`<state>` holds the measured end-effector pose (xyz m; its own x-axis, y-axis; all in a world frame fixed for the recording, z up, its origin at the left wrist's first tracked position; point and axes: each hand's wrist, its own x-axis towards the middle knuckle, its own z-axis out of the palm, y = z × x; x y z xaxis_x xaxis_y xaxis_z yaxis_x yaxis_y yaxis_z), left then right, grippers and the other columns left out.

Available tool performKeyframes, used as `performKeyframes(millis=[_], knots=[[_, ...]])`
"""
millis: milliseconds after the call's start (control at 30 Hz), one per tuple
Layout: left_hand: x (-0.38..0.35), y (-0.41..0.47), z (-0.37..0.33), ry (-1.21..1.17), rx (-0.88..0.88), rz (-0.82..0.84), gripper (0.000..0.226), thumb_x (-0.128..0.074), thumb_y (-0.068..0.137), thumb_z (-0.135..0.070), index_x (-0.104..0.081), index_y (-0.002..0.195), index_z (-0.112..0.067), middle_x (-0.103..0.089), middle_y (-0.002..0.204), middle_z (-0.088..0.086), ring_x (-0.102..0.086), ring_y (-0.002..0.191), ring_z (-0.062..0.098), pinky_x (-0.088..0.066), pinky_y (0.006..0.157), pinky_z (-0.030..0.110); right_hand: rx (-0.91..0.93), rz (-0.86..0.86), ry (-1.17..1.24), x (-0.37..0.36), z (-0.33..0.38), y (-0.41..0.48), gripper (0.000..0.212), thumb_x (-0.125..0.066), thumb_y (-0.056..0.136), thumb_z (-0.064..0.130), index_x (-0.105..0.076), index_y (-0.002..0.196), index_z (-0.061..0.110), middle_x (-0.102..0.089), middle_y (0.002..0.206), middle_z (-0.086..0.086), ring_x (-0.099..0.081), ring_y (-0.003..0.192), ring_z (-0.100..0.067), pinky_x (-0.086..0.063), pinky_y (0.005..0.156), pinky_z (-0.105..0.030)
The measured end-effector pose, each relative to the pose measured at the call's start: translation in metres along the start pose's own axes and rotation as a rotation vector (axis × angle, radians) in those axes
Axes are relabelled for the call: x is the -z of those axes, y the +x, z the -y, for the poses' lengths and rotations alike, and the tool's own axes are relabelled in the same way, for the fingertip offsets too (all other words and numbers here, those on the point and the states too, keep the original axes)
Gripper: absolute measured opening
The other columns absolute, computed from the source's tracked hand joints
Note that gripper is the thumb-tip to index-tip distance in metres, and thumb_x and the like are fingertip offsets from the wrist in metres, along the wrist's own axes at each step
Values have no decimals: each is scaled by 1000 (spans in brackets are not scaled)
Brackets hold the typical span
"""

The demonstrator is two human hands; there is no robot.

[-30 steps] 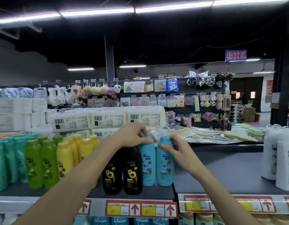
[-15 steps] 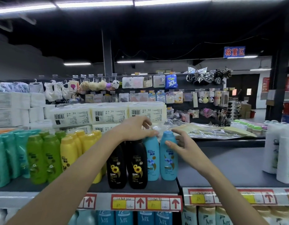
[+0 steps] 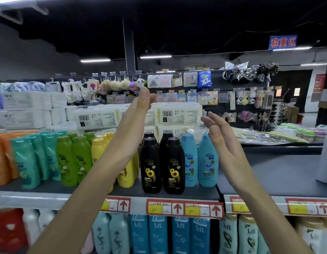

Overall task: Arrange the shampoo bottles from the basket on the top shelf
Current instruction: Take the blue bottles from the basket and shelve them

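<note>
Head view: yellow bottles (image 3: 99, 149) behind left forearm (image 3: 113, 162)

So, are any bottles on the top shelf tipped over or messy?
No, nothing stands out. The black bottles and blue bottles stand upright, side by side on the top shelf. The left hand and right hand are open, holding nothing.

Left hand (image 3: 140, 105), right hand (image 3: 220, 136) raised, relaxed; blue bottles (image 3: 191, 162) upright beside black bottles (image 3: 151, 167) on shelf (image 3: 201, 191).
</note>
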<state>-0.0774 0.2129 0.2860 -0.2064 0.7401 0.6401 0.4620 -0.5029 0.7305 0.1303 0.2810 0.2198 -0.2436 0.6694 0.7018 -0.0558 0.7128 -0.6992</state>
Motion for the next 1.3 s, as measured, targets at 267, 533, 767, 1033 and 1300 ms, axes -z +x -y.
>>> performKeyframes(millis=[267,533,767,1033,1300], knots=[[41,-51,21,-17,84,-133,88,-22,74,-89,-54,137,-37,-56,138,-21,-48,131,-3,-30,119,43,-62,-147,-77,-33,-11,-24,37,-58,93,50,-56,126,34,-66,112,23,-60,109,7,-48,88,-20],[59,-82,35,-59,142,-106,101,-21,64,-92,-54,137,-30,-57,137,-18,-48,130,-2,-30,119,36,-362,-72,-441,-79,-71,-50,44,-73,87,32,-53,123,16,-61,106,8,-59,97,-9,-46,80,-21],[69,-99,46,-99,176,-77,88,-22,65,-99,-55,127,-45,-57,134,-25,-48,129,-6,-33,110,30,-362,-135,-479,-92,-73,-55,38,-71,89,20,-53,122,14,-64,113,0,-58,98,-12,-49,85,-28],[39,-86,88,77,255,76,61,-60,89,-58,-39,142,-34,-48,143,-20,-47,129,-5,-38,108,23,-377,-141,-458,-98,-64,-53,35,-72,89,18,-53,118,13,-64,109,1,-61,104,-16,-48,86,-26],[-7,-71,124,270,242,36,62,-72,90,-23,-42,144,-20,-60,136,-5,-53,119,2,-44,102,22,-367,-138,-469,-103,-61,-51,31,-69,91,14,-55,117,10,-66,115,-5,-62,109,-19,-51,93,-33]])
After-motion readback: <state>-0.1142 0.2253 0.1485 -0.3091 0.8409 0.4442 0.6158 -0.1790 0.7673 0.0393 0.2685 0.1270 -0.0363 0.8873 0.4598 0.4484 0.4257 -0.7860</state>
